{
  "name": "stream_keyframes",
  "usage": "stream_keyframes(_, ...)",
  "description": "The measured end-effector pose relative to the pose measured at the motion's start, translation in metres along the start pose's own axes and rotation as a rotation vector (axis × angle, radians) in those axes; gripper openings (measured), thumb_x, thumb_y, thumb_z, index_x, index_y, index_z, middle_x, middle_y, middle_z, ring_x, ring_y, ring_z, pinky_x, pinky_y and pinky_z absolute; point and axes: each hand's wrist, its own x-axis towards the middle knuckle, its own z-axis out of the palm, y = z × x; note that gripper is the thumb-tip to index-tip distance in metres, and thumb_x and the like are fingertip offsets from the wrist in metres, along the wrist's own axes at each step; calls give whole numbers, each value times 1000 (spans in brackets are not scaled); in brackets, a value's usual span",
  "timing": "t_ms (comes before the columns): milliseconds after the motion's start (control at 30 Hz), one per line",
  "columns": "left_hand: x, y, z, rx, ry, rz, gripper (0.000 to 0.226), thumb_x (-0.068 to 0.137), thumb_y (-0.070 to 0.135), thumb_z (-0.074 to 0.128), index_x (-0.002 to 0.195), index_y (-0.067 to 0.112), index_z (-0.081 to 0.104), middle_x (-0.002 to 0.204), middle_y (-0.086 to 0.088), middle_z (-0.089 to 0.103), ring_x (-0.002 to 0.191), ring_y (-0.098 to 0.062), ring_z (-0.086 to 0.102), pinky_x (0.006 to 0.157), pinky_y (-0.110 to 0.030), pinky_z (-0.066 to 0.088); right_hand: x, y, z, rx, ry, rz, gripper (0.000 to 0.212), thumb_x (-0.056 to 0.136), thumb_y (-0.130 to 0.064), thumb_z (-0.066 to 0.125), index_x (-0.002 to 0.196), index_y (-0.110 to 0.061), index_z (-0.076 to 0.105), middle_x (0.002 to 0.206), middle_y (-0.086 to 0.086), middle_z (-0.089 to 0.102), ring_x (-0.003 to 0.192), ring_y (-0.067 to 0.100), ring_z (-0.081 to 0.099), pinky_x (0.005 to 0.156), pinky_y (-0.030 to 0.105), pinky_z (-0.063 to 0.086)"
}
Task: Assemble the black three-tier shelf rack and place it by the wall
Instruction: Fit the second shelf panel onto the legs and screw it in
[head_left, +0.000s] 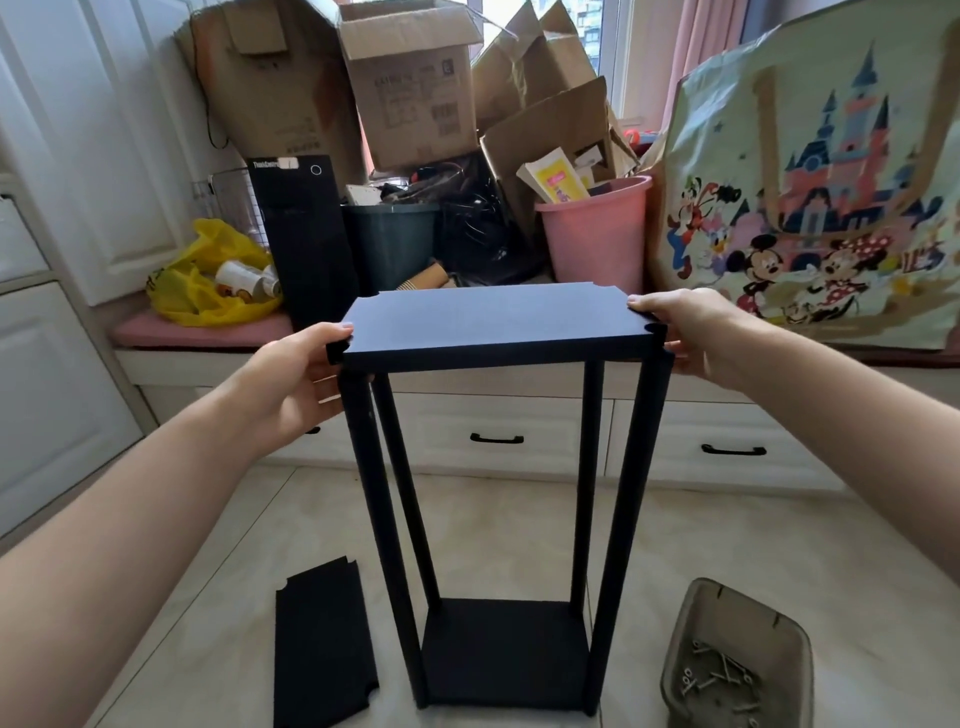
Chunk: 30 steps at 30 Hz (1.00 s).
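Observation:
The black rack stands upright on the tiled floor: a bottom board (501, 652) with four black posts (626, 493) rising from it. A black top board (483, 325) with notched corners sits level over the post tops. My left hand (296, 382) grips its left end, thumb on top and fingers underneath. Gripping the right end in the same way is my right hand (680, 330). A third black board (322, 647) lies flat on the floor left of the rack.
A grey tray (727, 613) holding several screws sits on the floor at the right. Behind the rack runs a white drawer bench (493, 415) piled with cardboard boxes (410, 83), a pink bucket (597, 239), a yellow bag (208, 280) and a large cartoon-print bag (821, 197).

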Motion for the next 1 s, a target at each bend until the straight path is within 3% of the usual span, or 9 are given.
stream_keyframes(100,0,0,-3,-49,13,2,20,98,30,61,112,18,67,85,-1,74,74,-18,74,75,-34,53,1,1,4,-9,-14,-17,22,92,-29,67,108,-14,67,87,-2,63,60,11,58,47,19,47)
stream_keyframes(233,-2,-2,-1,-74,22,-11,22,99,33,61,116,21,66,76,2,74,71,-16,74,76,-34,53,2,5,5,-20,-37,-1,24,92,-30,66,111,-15,66,85,-1,64,63,10,61,54,25,45)
stream_keyframes(400,-3,-5,6,-32,24,-19,24,98,36,62,113,18,66,68,4,69,67,-15,67,75,-34,52,6,5,3,-8,-23,14,14,93,-33,66,92,-19,63,86,1,61,69,14,59,56,26,45)
stream_keyframes(633,1,-10,9,2,54,-55,26,97,33,64,113,13,64,57,5,63,50,-9,62,65,-32,48,10,6,0,9,-63,48,12,94,-31,64,88,-21,64,81,2,60,71,16,58,61,28,46)
stream_keyframes(833,2,-13,7,-56,30,-96,28,96,31,65,119,14,65,78,1,65,63,-11,63,65,-28,52,13,10,-1,57,-113,56,15,94,-32,64,94,-17,62,55,-4,66,45,10,64,47,22,53)
stream_keyframes(1000,3,-19,5,-127,28,-106,27,96,30,66,116,11,65,79,-4,72,67,-16,69,77,-34,55,16,20,2,99,-115,50,18,93,-32,67,96,-15,62,57,-5,67,45,9,64,44,24,53)
